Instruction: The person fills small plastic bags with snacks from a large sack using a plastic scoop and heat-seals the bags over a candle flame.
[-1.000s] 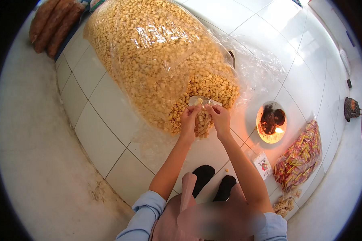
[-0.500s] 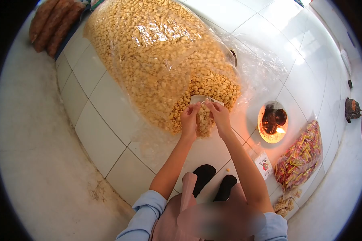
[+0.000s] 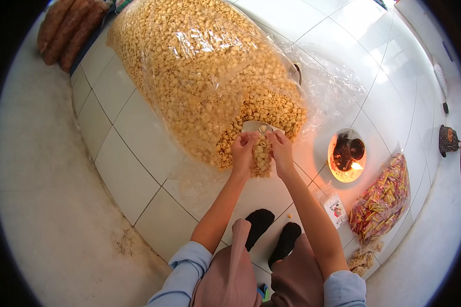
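Note:
A small clear bag of ring-shaped snacks [image 3: 262, 159] hangs between my two hands. My left hand [image 3: 244, 148] pinches one side of its top edge, and my right hand [image 3: 280, 148] pinches the other. Just behind the hands, a white scoop or plate [image 3: 252, 125] lies at the mouth of a huge clear sack of snacks [image 3: 200, 66]. Loose snacks [image 3: 276, 110] show through the sack's opening. What exactly the fingertips press together is too small to make out.
Right of my hands, a plate [image 3: 335, 173] holds a burning flame and dark residue. Nearby lie a printed packet [image 3: 335, 210] and a bag of small colourful sachets [image 3: 381, 199]. Filled reddish-brown bags [image 3: 71, 30] stand far left. Crumpled clear plastic [image 3: 328, 84] spreads beside the sack.
The hands have shifted slightly at the top of the small bag, which hangs a little lower and straighter. Its contents show more clearly between them.

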Available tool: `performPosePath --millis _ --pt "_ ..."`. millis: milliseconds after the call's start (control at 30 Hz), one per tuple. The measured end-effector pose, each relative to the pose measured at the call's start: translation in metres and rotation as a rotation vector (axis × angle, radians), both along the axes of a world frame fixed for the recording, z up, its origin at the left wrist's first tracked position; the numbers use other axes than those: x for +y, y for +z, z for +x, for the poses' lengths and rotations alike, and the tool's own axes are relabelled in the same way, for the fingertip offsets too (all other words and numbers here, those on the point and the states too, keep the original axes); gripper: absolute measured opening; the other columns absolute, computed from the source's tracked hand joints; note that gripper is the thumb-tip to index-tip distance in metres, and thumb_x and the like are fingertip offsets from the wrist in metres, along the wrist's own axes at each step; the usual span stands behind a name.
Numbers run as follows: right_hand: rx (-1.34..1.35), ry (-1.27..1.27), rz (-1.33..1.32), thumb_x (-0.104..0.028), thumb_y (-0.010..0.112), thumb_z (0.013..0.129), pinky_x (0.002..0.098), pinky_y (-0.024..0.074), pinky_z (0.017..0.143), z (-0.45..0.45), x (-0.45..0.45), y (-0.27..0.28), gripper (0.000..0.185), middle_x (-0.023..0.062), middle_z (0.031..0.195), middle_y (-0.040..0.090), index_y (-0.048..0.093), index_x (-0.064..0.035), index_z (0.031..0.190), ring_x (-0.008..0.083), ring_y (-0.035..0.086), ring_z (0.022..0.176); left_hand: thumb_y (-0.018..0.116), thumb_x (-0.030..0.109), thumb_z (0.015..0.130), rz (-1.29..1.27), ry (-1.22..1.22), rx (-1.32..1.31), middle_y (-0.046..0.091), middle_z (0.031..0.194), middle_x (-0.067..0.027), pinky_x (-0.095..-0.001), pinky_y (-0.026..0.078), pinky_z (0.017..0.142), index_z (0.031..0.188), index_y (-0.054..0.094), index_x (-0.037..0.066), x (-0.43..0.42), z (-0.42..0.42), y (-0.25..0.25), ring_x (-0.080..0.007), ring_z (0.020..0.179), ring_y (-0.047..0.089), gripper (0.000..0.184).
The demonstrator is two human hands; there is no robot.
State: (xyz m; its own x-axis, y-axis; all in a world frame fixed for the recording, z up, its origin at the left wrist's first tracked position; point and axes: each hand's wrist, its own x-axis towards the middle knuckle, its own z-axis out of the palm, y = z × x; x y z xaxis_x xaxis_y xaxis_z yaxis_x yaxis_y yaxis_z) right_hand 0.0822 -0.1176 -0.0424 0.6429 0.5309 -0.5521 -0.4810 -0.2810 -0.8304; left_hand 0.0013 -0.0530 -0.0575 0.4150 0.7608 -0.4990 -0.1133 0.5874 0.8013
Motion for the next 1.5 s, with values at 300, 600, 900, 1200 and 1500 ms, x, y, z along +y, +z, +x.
performPosePath --millis 300,600,900,1200,1500 --pt "0.005 0.060 -0.006 -0.017 0.060 0.080 0.0207 0.0361 0.053 -0.003 0.004 0.001 0.014 -0.0010 0.071 0.053 0.058 -0.0050 0.086 0.0059 0.047 0.062 0.063 0.015 0.083 -0.011 -0.026 0.023 0.055 0.080 -0.0011 -0.0204 0.041 0.064 0.106 0.048 0.002 -0.001 -0.001 0.007 -0.0067 0.073 0.051 0.031" --pt "0.000 -0.031 0.083 -0.027 0.060 0.084 0.0190 0.0334 0.055 -0.002 0.002 0.004 0.019 -0.0038 0.073 0.052 0.057 -0.0076 0.085 0.0034 0.044 0.066 0.059 0.016 0.086 -0.053 0.009 -0.098 0.059 0.084 -0.0021 -0.0213 0.043 0.073 0.099 0.054 0.002 -0.002 0.000 0.005 -0.0083 0.080 0.056 0.019" --pt "-0.272 -0.058 0.322 -0.012 0.066 0.080 0.0200 0.0396 0.069 0.007 -0.004 0.033 0.016 0.0003 0.082 0.057 0.057 -0.0030 0.090 0.0068 0.051 0.078 0.061 0.015 0.085 0.207 0.081 -0.140 0.060 0.080 -0.0015 -0.0192 0.041 0.068 0.086 0.063 0.002 -0.007 0.003 0.043 -0.0058 0.074 0.053 0.013" --pt "-0.425 -0.067 0.485 -0.008 0.063 0.081 0.0207 0.0394 0.075 0.012 -0.057 0.196 0.011 -0.0006 0.085 0.056 0.055 -0.0042 0.088 0.0062 0.050 0.081 0.062 0.008 0.083 0.429 0.066 -0.438 0.062 0.079 -0.0024 -0.0186 0.043 0.066 0.093 0.060 0.000 -0.038 0.035 0.186 -0.0046 0.071 0.054 0.013" --pt "-0.668 -0.304 0.656 -0.010 0.062 0.082 0.0199 0.0401 0.070 0.012 -0.158 0.317 0.010 0.0003 0.084 0.057 0.056 -0.0027 0.086 0.0065 0.051 0.077 0.063 0.007 0.081 0.519 -0.322 -0.509 0.062 0.085 -0.0050 -0.0215 0.045 0.075 0.091 0.059 0.000 -0.118 0.040 0.318 -0.0089 0.081 0.058 0.012"
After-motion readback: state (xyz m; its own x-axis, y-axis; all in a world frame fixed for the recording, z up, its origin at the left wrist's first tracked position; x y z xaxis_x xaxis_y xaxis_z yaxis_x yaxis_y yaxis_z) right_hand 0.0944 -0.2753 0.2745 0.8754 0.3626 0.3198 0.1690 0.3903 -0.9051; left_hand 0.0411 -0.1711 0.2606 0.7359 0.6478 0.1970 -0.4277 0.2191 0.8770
